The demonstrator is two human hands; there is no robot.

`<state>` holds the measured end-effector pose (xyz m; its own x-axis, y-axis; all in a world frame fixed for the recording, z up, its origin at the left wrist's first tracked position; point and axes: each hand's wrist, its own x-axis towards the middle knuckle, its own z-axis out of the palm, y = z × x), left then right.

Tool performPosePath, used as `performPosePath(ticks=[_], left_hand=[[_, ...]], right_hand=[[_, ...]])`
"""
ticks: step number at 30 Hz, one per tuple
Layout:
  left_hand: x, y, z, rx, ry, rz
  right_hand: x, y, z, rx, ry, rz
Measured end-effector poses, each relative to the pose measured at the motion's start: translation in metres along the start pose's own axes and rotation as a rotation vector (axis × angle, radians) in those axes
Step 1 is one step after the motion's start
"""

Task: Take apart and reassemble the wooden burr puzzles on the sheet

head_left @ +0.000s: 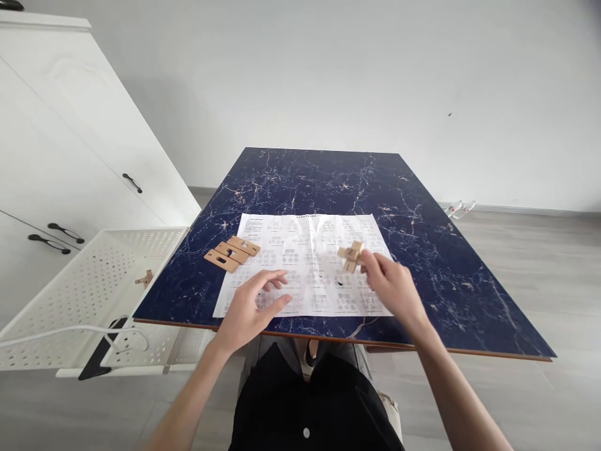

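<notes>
I stand in the room and I see a person working at a dark blue table (305, 175) with two bare hands. The right hand (392, 282) has its grip closed on a small wooden cross (352, 253), between thumb and fingers. This cross is raised over the right part of a printed sheet (303, 307), and it seems to be made of several pieces already put together. The left hand (246, 307) is over the left part of the same sheet; its grip is apart, the thumb away from the fingers, and it holds nothing. If this hand touches the paper, I cannot tell.

About how far the work has come, I judge that it is in the middle. Some pieces are joined in the cross, but three flat wooden pieces (220, 259) lie side by side at the left edge of the sheet, partly on it, with slots in them, and they are not joined to the cross. Which ones belong with it, I cannot say. One more wooden thing (144, 279) rests in the white basket (162, 237) to the left of the table, near a white cable (77, 327).
</notes>
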<state>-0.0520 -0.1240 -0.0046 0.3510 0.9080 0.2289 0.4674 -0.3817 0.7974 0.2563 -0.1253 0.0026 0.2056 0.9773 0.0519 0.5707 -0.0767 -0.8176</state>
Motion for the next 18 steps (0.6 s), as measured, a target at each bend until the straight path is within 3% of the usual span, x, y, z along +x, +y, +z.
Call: performPosePath(ticks=[5, 10, 14, 18], left_hand=[[-0.003, -0.007, -0.006, 0.088, 0.033, -0.025], [-0.003, -0.009, -0.005, 0.122, 0.025, -0.017], [-0.003, -0.007, -0.006, 0.137, 0.036, -0.004], [-0.005, -0.008, -0.005, 0.143, 0.019, -0.038]], right_hand=[[0.052, 0.046, -0.027, -0.169, 0.187, 0.126], [0.077, 0.065, -0.035, -0.199, 0.246, 0.153], [0.065, 0.064, -0.035, -0.177, 0.214, 0.102], [0.027, 0.057, -0.030, -0.108, 0.098, 0.017]])
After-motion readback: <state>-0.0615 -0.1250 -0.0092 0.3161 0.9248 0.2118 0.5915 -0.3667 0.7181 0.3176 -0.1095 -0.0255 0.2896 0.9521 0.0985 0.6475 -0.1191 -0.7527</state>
